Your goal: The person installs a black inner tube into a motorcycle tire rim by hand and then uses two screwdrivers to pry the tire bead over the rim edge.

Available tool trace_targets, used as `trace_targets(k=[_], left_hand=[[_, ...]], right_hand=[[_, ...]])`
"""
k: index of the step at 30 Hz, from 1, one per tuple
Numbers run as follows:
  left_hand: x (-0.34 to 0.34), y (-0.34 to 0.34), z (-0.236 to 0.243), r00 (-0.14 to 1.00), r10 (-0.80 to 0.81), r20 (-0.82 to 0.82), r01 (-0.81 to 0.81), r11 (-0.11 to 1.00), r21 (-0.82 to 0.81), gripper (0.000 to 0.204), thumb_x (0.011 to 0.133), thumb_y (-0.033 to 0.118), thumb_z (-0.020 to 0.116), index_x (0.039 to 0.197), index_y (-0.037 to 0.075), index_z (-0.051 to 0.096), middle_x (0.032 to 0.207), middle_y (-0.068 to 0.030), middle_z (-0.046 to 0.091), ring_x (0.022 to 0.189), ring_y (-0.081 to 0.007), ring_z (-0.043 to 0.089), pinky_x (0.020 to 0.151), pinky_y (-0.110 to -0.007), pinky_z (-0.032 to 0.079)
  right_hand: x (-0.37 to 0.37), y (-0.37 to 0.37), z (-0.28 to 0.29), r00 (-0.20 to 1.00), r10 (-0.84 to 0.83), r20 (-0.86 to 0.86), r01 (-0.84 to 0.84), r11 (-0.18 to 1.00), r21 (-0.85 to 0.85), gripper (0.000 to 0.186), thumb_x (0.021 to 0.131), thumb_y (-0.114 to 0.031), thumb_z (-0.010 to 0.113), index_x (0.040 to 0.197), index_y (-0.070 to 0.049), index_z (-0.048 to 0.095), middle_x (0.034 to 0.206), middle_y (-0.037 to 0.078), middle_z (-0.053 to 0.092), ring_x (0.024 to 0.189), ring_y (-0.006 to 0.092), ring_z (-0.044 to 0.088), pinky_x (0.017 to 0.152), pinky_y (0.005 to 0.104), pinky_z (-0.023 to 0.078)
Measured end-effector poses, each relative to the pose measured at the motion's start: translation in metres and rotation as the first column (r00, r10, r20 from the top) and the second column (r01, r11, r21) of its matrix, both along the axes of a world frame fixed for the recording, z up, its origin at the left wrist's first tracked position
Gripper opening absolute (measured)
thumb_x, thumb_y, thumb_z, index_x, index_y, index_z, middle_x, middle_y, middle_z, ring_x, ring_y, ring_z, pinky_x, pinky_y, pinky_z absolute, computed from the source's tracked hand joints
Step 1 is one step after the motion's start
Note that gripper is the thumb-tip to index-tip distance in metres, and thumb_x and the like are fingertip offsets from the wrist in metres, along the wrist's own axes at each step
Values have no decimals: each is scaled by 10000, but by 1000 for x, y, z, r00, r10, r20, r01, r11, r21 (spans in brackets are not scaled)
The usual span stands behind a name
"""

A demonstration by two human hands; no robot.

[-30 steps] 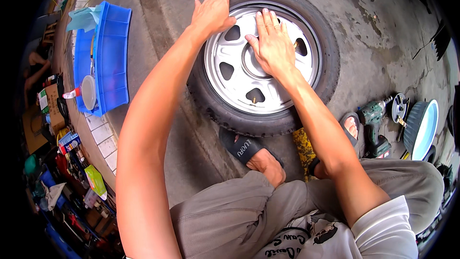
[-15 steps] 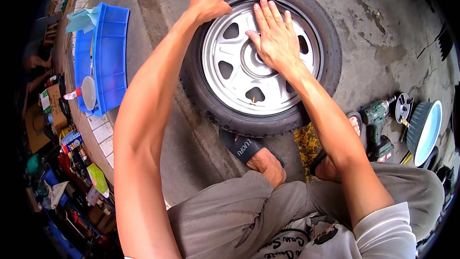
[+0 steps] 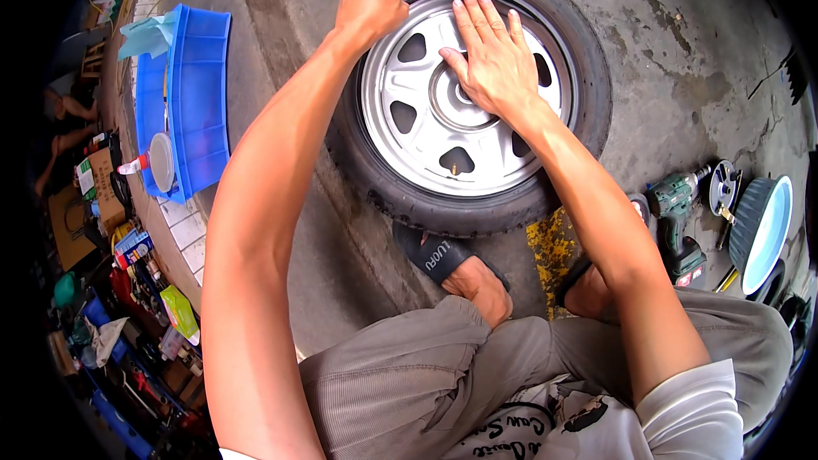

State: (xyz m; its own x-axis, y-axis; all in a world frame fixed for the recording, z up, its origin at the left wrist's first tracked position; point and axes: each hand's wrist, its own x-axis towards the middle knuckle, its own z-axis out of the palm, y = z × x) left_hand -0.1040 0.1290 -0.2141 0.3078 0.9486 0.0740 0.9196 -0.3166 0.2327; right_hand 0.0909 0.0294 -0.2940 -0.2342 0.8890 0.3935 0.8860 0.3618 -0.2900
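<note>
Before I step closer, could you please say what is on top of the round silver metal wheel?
The right hand lies spread over the wheel; what is beneath that hand is covered from view. The left hand is on the black rubber tyre.

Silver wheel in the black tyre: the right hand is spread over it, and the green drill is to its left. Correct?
Not quite: the green drill is to the right of the silver wheel, as the head view shows. The right hand is spread over it.
</note>
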Motion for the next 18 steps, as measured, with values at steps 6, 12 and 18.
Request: trace_targets(k=[6,12,18], left_hand=[[-9,-7,-8,991,64,-119,-58,997,55,563,793,1,677,1343,18,558,1232,-262,617,1159,-481,608,1018,-528,544],[-15,-21,-2,984,130,-118,-118,987,108,506,782,2,662,1277,21,562,1176,-249,612,1135,-464,606,971,-544,539],[-25,-23,0,995,81,-51,-68,974,215,481,788,9,636,1260,11,548,1169,-261,606,1128,-472,608,951,-556,543]], right_hand=[[-5,9,0,998,40,45,-42,999,27,686,1066,-535,537,1586,-87,525,1664,64,497,1571,237,402,1293,524,278],[-5,37,-5,994,96,48,-98,995,37,680,1075,-524,523,1575,-63,518,1621,113,528,1525,258,449,1264,501,313],[-19,57,17,990,123,65,-125,992,27,596,1061,-508,559,1417,-32,609,1329,143,690,1271,312,630,1070,444,458]])
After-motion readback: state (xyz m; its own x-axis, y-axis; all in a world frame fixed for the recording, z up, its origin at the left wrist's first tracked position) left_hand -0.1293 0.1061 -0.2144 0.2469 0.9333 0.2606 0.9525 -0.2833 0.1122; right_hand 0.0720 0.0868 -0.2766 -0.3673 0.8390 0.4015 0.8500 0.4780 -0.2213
